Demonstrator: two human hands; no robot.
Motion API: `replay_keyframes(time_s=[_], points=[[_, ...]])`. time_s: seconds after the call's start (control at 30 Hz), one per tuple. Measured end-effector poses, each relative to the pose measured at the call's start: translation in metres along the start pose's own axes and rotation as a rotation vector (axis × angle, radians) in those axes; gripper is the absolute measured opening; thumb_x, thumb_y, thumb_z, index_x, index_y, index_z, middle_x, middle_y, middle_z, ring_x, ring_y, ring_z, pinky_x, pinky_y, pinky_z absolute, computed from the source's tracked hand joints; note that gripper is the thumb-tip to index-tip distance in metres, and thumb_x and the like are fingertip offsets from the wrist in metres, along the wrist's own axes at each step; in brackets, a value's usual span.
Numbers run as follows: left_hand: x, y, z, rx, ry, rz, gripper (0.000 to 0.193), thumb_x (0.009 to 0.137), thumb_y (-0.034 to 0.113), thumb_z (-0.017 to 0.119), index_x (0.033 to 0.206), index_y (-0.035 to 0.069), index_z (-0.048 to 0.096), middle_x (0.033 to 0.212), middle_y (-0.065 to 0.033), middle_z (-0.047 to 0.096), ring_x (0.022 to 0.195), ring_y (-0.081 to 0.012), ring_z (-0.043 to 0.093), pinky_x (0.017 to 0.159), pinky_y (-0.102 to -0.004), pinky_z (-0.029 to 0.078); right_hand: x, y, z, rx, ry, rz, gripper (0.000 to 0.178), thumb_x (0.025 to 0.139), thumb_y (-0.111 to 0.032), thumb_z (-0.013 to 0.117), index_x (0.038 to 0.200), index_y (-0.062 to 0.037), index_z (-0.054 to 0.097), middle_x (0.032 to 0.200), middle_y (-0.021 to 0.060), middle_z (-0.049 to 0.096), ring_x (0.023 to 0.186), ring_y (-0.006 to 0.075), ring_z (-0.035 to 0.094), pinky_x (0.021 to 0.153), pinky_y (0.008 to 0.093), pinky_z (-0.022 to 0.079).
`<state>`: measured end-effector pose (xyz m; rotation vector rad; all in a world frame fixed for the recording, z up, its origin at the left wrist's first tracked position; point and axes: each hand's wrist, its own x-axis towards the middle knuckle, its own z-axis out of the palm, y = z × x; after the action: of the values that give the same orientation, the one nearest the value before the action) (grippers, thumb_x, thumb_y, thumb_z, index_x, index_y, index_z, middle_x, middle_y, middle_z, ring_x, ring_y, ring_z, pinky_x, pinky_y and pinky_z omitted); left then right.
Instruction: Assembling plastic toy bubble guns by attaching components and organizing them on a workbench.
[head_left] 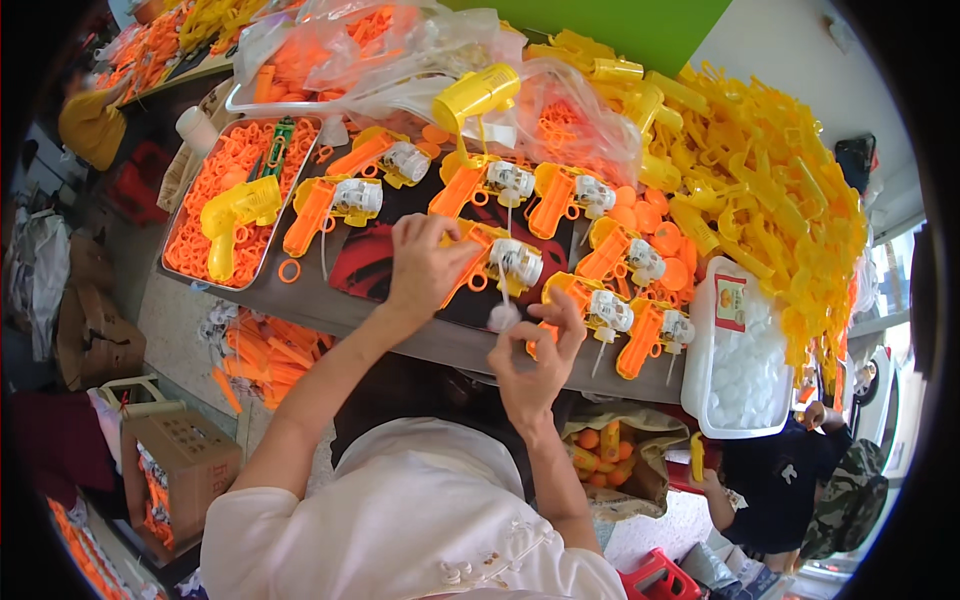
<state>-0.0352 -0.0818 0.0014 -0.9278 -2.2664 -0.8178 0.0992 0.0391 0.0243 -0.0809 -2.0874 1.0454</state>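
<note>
orange-yellow toy gun (508,262), left hand (425,265) pinched on its edge, right hand (540,360) half-curled, hold unclear

We see an orange-and-yellow toy shell (486,240) lying aslant left of the white tub (701,375), its white-and-clear mechanism (518,264) exposed; a pale round piece (503,318), somewhat blurred, is also left of the tub.

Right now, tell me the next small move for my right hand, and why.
Probably pinch the round white piece with the right hand to check its fit: it sits right by those fingertips, apparently at the lower end of the thin tube, while the left hand is at the orange-and-yellow toy. Whether it is attached isn't clear.
</note>
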Motion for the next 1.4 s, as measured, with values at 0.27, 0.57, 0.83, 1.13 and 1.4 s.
replay_keyframes(time_s=[0.27, 0.57, 0.83, 1.13, 1.4], points=[[-0.002, 0.014, -0.031, -0.386, -0.248, 0.124, 0.039, 0.074, 0.022, 0.075, 0.112, 0.013, 0.068, 0.105, -0.0001, 0.060, 0.099, -0.0204, 0.052, 0.094, -0.0391, 0.033, 0.010, 0.020, 0.002, -0.001, -0.100, 0.224, 0.013, 0.074, 0.001, 0.071, 0.083, -0.0031, 0.063, 0.132, 0.0124, 0.046, 0.103, 0.0227, 0.054, 0.091, 0.0370, 0.045], [-0.006, 0.016, -0.026, -0.384, -0.396, 0.146, 0.048, 0.071, 0.027, 0.078, 0.115, 0.013, 0.068, 0.104, 0.0008, 0.063, 0.097, -0.0176, 0.052, 0.096, -0.0382, 0.032, 0.008, 0.016, 0.003, 0.002, -0.080, 0.161, 0.014, 0.073, 0.002, 0.071, 0.083, -0.0036, 0.063, 0.131, 0.0121, 0.047, 0.103, 0.0225, 0.054, 0.091, 0.0365, 0.044], [-0.006, 0.024, -0.025, -0.319, -0.363, 0.198, 0.042, 0.070, 0.023, 0.077, 0.110, 0.013, 0.069, 0.097, 0.0009, 0.059, 0.097, -0.0178, 0.052, 0.095, -0.0399, 0.032, 0.000, 0.019, 0.003, -0.051, -0.085, 0.089, 0.018, 0.067, 0.004, 0.071, 0.081, -0.0042, 0.063, 0.133, 0.0133, 0.045, 0.104, 0.0245, 0.054, 0.091, 0.0377, 0.043], [-0.006, 0.010, -0.001, -0.260, -0.261, 0.173, 0.038, 0.074, 0.021, 0.073, 0.110, 0.014, 0.066, 0.098, -0.0001, 0.057, 0.101, -0.0190, 0.051, 0.099, -0.0414, 0.031, -0.021, 0.015, 0.000, -0.140, 0.052, -0.193, 0.025, 0.058, 0.009, 0.068, 0.079, -0.0056, 0.063, 0.139, 0.0147, 0.039, 0.100, 0.0252, 0.055, 0.085, 0.0374, 0.046], [-0.013, 0.004, -0.012, -0.308, -0.262, 0.085, 0.042, 0.075, 0.023, 0.073, 0.116, 0.014, 0.066, 0.095, 0.0007, 0.058, 0.095, -0.0190, 0.052, 0.094, -0.0374, 0.033, 0.034, 0.029, -0.029, -0.248, -0.111, 0.068, 0.026, 0.081, -0.013, 0.071, 0.103, -0.0027, 0.060, 0.117, 0.0133, 0.058, 0.110, 0.0305, 0.054, 0.097, 0.0418, 0.037]])
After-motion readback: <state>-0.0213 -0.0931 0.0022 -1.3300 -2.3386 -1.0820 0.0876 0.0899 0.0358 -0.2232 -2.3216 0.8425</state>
